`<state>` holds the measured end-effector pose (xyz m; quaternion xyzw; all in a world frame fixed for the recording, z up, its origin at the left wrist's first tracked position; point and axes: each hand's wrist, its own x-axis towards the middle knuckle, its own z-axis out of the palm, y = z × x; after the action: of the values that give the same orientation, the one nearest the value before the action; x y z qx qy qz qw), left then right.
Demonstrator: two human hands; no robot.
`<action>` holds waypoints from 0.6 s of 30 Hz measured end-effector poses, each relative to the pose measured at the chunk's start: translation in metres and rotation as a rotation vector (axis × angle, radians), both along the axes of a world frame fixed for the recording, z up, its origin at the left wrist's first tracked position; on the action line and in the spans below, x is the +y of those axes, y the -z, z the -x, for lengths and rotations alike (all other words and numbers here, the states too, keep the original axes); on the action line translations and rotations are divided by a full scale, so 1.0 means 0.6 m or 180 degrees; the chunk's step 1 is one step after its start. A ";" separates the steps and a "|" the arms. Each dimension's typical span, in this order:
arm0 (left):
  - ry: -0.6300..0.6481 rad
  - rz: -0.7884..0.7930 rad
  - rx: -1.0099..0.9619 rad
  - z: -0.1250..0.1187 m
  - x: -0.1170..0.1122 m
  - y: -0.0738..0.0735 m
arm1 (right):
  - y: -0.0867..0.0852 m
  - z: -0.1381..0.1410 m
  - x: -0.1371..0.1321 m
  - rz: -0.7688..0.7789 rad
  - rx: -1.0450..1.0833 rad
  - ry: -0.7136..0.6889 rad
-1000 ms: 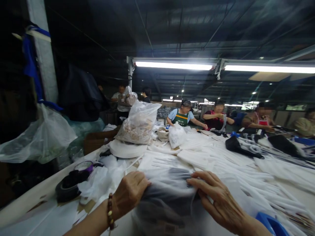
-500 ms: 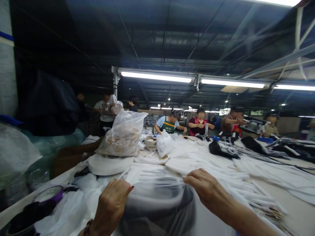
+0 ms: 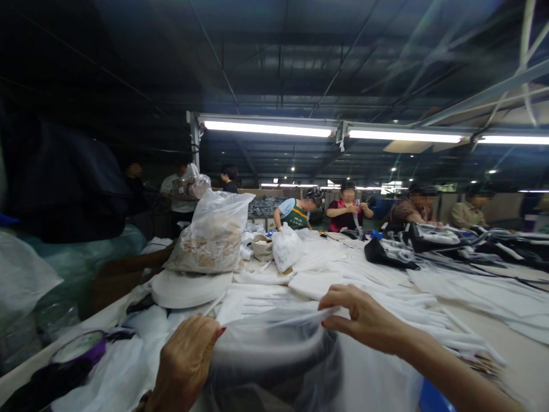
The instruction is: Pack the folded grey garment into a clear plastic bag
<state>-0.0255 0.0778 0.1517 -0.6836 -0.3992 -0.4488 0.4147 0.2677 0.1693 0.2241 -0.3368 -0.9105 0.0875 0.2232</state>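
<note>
Now both hands, left hand (image 3: 186, 360) and right hand (image 3: 364, 317), fingers pinched on clear plastic bag (image 3: 278, 355).

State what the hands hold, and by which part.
Both hands, left and right, pinch the top edge of a clear plastic bag with something dark inside, one at each side.

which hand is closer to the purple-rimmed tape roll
Left. The left hand grips the clear bag's edge right of the purple-rimmed tape roll; the right hand pinches the bag's far side.
</note>
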 end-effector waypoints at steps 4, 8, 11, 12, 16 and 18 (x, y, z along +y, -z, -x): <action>-0.0087 0.0031 0.0126 0.005 -0.002 -0.005 | -0.015 0.006 0.018 0.0624 -0.0007 0.0044; 0.0091 0.0416 0.0068 0.014 0.000 -0.006 | -0.038 -0.012 0.038 0.0834 -0.0096 -0.0225; 0.0294 0.0621 0.0093 0.019 0.002 -0.010 | -0.053 -0.031 0.048 0.1326 0.0038 -0.0423; 0.0314 0.0651 0.0115 0.020 0.002 -0.012 | -0.057 -0.035 0.049 0.1463 0.0054 -0.0480; 0.0252 0.0737 0.0217 0.017 -0.004 -0.022 | -0.071 -0.027 0.030 0.0891 -0.0234 -0.0551; 0.0196 0.0728 0.0267 0.015 -0.007 -0.025 | -0.075 -0.013 0.012 0.0478 -0.0543 -0.0576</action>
<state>-0.0347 0.0738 0.1665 -0.7565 -0.4089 -0.3838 0.3364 0.2754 0.1764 0.2689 -0.2753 -0.9437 0.1462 0.1104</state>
